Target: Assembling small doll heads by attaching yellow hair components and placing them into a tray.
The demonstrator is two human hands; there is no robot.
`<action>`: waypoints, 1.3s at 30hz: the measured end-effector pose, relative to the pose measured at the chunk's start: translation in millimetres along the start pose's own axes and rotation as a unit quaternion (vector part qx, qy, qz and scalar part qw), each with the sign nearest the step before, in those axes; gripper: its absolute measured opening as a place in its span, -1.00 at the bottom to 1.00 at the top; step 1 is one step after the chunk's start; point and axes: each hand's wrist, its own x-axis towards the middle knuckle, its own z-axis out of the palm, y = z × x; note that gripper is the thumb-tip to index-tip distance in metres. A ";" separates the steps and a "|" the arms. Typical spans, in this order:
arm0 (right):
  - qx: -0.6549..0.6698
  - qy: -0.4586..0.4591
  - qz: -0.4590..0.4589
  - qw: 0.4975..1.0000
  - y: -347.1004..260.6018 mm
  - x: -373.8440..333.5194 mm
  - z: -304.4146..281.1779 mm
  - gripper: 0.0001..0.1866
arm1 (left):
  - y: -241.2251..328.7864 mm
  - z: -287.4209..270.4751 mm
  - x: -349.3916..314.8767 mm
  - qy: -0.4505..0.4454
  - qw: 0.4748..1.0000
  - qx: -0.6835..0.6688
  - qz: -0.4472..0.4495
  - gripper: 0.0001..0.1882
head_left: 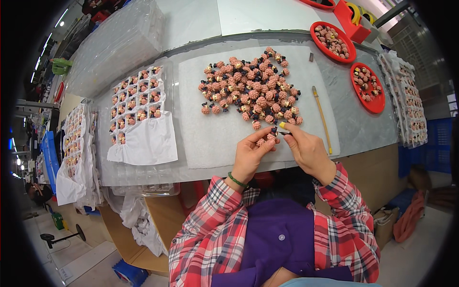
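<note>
My left hand (252,150) is closed on a small figurine (271,137) with pink curly hair and a dark body, held over the front of a white foam sheet (210,155). My right hand (308,149) pinches a thin dark-tipped tool (285,133) whose tip meets or nearly meets the figurine. Most of that tool is hidden by the fingers, so its kind is unclear. Something yellow wraps a fingertip of the right hand. Just beyond both hands lies a heap of similar figurines (258,91). A yellow-handled brush (323,120) rests on the sheet's right side.
Left of the sheet, a compartment tray (136,107) holds rows of figurines, partly covered by white paper (146,143). Stacked clear trays (117,43) stand behind it. Red dishes (351,56) with figurines, a tape dispenser (353,24) and filled trays (405,100) are at right.
</note>
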 end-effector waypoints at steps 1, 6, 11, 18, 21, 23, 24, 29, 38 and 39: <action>0.000 0.000 0.000 1.000 0.9 0.2 1.3 -0.80 | -1.0 -1.4 0.0 0.002 1.000 0.001 0.000 -0.62; -0.047 0.019 -0.059 0.997 3.9 -0.5 9.7 -0.87 | -2.3 0.4 -0.6 0.011 1.000 0.000 0.006 -0.61; -0.060 0.005 -0.060 0.996 5.3 -1.4 11.0 -0.87 | -2.8 0.5 -0.2 0.023 1.000 0.020 -0.001 -0.62; -0.072 0.003 -0.057 0.996 5.2 -0.9 12.8 -0.88 | -4.2 -1.2 0.0 0.022 0.999 0.032 0.003 -0.63; -0.072 0.002 -0.058 0.996 5.0 -0.9 13.6 -0.88 | -4.6 -1.4 -0.2 0.023 0.999 0.030 0.005 -0.64; -0.074 0.001 -0.057 0.996 6.1 -1.5 14.3 -0.88 | -4.4 -1.5 -0.4 0.022 0.999 0.034 0.005 -0.65; -0.076 0.000 -0.057 0.995 6.4 -1.6 14.6 -0.89 | -4.5 -1.7 -0.4 0.022 0.999 0.034 0.005 -0.65; -0.080 0.004 -0.056 0.995 5.8 -2.3 15.1 -0.89 | -4.4 -1.2 -0.7 0.020 0.999 0.038 0.008 -0.66; -0.073 -0.002 -0.072 0.995 7.6 -1.5 15.1 -0.89 | -4.5 -0.6 -1.6 0.029 0.999 0.040 0.008 -0.67; -0.074 -0.005 -0.075 0.994 7.8 -1.5 14.7 -0.89 | -4.8 -0.5 -1.3 0.028 0.999 0.040 0.008 -0.67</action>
